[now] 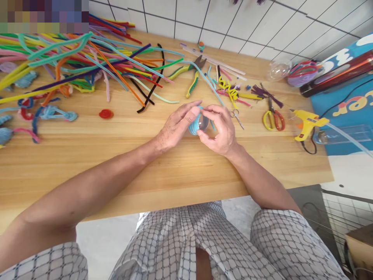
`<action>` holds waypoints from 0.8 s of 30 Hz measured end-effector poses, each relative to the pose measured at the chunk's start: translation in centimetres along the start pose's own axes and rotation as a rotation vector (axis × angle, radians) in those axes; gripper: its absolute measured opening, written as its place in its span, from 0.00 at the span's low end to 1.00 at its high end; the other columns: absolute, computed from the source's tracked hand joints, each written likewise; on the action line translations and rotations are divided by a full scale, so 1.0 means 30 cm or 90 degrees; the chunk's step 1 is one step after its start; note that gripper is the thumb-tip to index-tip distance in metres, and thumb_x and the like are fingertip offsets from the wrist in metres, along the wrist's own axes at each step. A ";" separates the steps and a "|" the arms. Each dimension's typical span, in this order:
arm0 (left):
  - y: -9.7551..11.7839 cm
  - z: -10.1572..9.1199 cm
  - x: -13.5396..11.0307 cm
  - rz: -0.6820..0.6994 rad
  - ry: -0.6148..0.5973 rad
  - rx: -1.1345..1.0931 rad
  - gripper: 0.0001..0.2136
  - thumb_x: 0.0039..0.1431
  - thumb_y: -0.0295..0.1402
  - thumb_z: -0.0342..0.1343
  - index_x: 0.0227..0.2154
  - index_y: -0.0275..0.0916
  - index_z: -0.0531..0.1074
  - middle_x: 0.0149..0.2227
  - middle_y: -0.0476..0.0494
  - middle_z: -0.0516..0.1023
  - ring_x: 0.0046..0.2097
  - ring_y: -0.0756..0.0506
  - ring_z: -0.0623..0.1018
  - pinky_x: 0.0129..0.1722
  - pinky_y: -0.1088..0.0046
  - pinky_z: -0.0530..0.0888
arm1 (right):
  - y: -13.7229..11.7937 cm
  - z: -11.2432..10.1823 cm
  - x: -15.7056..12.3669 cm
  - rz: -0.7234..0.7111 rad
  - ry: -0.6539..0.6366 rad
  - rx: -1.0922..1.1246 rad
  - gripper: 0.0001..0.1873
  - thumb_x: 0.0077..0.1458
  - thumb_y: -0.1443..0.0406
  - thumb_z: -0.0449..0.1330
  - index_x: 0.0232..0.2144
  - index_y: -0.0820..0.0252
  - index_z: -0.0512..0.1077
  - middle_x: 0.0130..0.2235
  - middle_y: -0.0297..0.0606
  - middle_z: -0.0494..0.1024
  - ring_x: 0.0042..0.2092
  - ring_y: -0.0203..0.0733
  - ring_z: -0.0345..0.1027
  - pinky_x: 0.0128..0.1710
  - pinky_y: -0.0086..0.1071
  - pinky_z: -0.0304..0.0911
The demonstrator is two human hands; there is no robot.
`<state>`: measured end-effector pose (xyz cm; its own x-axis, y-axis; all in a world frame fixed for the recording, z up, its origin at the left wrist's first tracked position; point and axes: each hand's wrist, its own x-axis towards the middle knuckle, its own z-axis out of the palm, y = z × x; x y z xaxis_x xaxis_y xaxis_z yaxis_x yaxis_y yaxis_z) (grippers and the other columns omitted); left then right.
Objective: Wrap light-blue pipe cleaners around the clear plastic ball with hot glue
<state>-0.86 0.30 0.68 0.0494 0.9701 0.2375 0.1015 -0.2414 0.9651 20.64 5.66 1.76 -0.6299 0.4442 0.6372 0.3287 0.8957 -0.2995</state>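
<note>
Above the wooden table, both hands close around a clear ball [204, 123]. Light blue pipe cleaner [193, 126] is wound round its left side. My left hand [181, 123] cups the wound side, its thumb on top near the pipe cleaner. Thumb and fingers of my right hand [220, 130] grip the ball from the right. A short blue end hangs below, partly behind the right hand. Just past the hands lie small scissors [237, 118] and pliers with green and yellow handles [190, 76].
A heap of coloured pipe cleaners [110, 68] spreads over the back left. A red coil [106, 113] lies left of my hands. On the right are red and yellow-handled scissors [273, 116], a yellow glue gun [309, 123] and another clear ball [279, 70]. A tiled wall [189, 19] stands behind.
</note>
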 end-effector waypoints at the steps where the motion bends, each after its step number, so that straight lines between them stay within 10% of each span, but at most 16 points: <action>1: -0.003 0.001 0.001 0.002 -0.004 0.005 0.33 0.77 0.63 0.51 0.69 0.44 0.75 0.71 0.38 0.78 0.72 0.35 0.77 0.73 0.55 0.74 | 0.000 0.001 -0.002 0.011 -0.005 0.004 0.30 0.65 0.55 0.66 0.67 0.50 0.71 0.62 0.49 0.80 0.61 0.63 0.76 0.63 0.64 0.74; 24: 0.003 0.000 -0.002 0.023 -0.023 0.061 0.38 0.75 0.66 0.51 0.72 0.42 0.70 0.73 0.35 0.76 0.74 0.36 0.75 0.75 0.57 0.71 | -0.012 0.007 -0.002 0.006 0.013 0.008 0.31 0.64 0.58 0.66 0.68 0.49 0.70 0.62 0.48 0.79 0.61 0.62 0.76 0.63 0.63 0.74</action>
<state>-0.86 0.23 0.77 0.0901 0.9596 0.2666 0.1937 -0.2794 0.9404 20.42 5.31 1.70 -0.6120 0.4518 0.6491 0.3253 0.8919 -0.3141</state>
